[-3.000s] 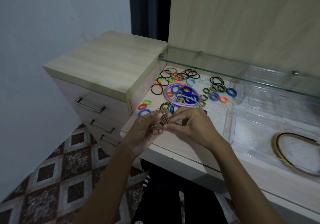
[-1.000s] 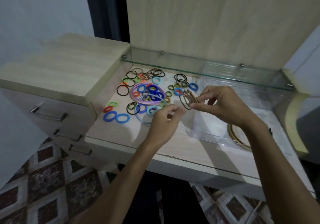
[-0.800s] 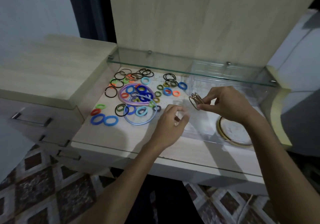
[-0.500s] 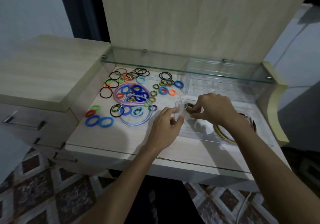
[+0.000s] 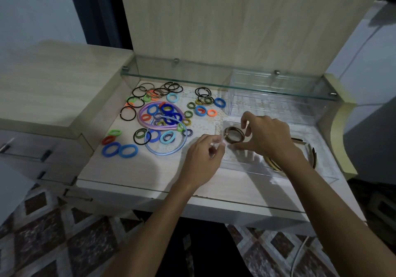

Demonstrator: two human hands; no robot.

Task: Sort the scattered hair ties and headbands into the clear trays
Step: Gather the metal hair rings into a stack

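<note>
Your right hand [image 5: 264, 136] sits over the near clear tray [image 5: 252, 165], fingers spread and relaxed, with nothing pinched between them; the bundle of brown hair ties [image 5: 234, 134] lies flat on the tray floor at its left end, just beside your thumb and forefinger and apparently free of them, though whether a fingertip touches it is hard to tell. Your left hand [image 5: 203, 156] rests at the tray's left wall with fingers loosely curled; I cannot tell whether it holds anything. A gold headband [image 5: 270, 162] lies in the same tray, further right and partly hidden under your right wrist. A second clear tray [image 5: 267, 107] stands behind it, under the glass shelf [image 5: 214, 83]. I judge this drop to be done, so the next move turns on the pile to your left: the loose coloured hair ties [image 5: 171, 113], the purple headband [image 5: 143, 113] and the blue headband [image 5: 169, 151] all lie left of both hands on the tabletop [image 5: 137, 169]. Your left hand is the nearer one; the blue headband's curve sits just beside its fingers, its open ends pointing away from you towards the purple one.
</note>
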